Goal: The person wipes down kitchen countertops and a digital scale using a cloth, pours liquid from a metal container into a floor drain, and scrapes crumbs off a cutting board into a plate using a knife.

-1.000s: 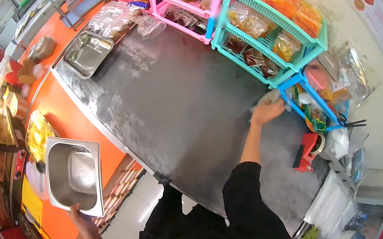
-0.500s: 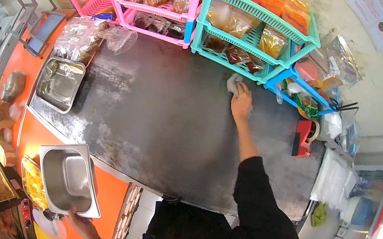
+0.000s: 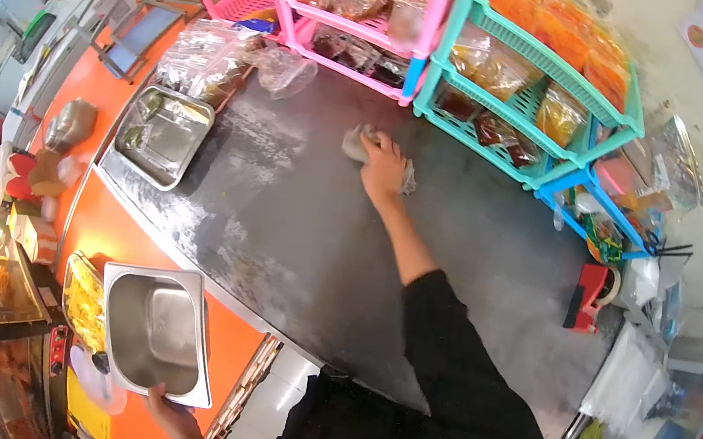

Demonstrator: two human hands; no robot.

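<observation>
My right hand (image 3: pixel 384 172) presses a crumpled greyish cloth (image 3: pixel 356 141) onto the dark metal tabletop (image 3: pixel 298 211), fingers closed over it. Part of the cloth sticks out past the palm on the right. Low on the left, my left hand (image 3: pixel 172 414) grips the near rim of a deep, rectangular steel food pan (image 3: pixel 154 331), its thumb over the edge. The pan is tilted, with its bare inside facing me. Most of the left hand's fingers are hidden beneath it.
Pink racks (image 3: pixel 351 17) and a green rack (image 3: pixel 527 96) with bagged food stand along the back. A shallow steel tray (image 3: pixel 164 137) sits at the left, beside plastic bags (image 3: pixel 207 59). A red tape dispenser (image 3: pixel 587 298) is at the right; yellow food (image 3: pixel 85 302) lies behind the pan.
My right hand and the cloth have slid left across the tabletop, away from the green rack. The whole view has shifted, while my left hand still holds the pan.
</observation>
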